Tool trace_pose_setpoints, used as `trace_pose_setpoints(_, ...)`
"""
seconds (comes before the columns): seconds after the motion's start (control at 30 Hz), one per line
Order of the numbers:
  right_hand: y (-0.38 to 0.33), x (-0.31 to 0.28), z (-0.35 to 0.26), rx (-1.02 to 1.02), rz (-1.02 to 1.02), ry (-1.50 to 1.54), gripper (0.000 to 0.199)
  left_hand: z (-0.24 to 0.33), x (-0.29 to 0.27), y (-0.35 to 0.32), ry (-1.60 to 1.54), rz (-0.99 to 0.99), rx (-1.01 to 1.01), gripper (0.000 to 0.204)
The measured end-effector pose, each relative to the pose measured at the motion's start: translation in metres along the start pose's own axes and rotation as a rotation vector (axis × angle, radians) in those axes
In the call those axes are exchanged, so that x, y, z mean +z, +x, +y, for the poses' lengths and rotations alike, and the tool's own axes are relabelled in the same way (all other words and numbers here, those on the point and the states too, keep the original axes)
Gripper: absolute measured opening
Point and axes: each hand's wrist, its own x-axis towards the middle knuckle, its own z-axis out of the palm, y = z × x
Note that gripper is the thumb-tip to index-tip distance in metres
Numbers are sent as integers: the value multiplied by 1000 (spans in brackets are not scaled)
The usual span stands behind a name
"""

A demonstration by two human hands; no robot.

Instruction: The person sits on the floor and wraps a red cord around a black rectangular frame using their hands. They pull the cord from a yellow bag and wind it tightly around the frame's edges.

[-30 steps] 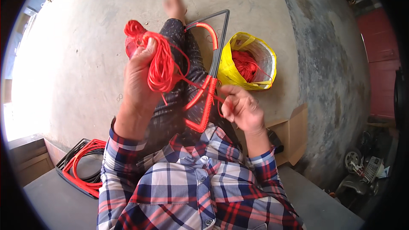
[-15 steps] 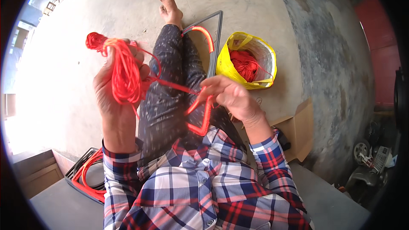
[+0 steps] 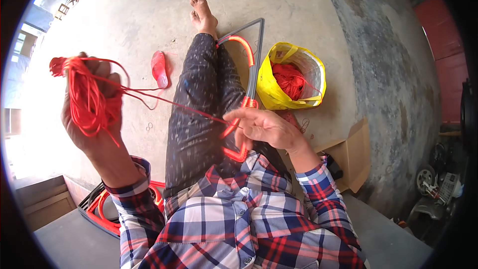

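Raised at the left, my left hand [image 3: 107,77] is closed around a looped hank of red cord [image 3: 87,97]. From it a taut strand crosses over my legs to the fingers of my right hand [image 3: 269,127]. That hand is over my lap, its fingers apart and partly stretched, the lower ones blurred, touching or close to the red-wrapped end [image 3: 234,154] of a frame. The dark grey frame [image 3: 258,50] lies along my right leg, pointing away from me, with a curved orange-red wrapped handle [image 3: 245,47] near its far end. Whether my right fingers grip the cord is unclear.
A yellow bag [image 3: 267,87] stands right of my legs with a bundle of red cord [image 3: 288,80] inside. A red slipper [image 3: 159,69] lies on the floor at left. An open cardboard box [image 3: 356,154] is at right; red-and-black frames [image 3: 102,209] lie beside my left sleeve.
My left hand has moved left with the hank, drawing the strand out longer and tighter. My right hand has dropped slightly toward the wrapped frame end. The slipper has come into sight.
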Motion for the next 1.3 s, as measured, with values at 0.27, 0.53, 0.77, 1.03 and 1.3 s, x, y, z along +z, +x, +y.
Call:
trace_pose_setpoints(0.27,-34,-82,9,-239,626,262,20,-50,-36,-23,1081,-330,132,21)
trace_pose_setpoints(0.53,-10,-39,41,484,361,-194,22,-154,-37,-70,1943,-1164,-550,12)
trace_pose_setpoints(0.77,-15,-48,46,185,255,-876,25,-194,-38,-81,1825,-800,-339,26)
trace_pose_setpoints(1.03,-92,-116,15,-489,952,269,35,-199,-58,-59,1212,-178,-527,33)
trace_pose_setpoints(1.3,-192,-137,-41,-784,882,377,35,-239,-62,-56,569,66,-1042,17)
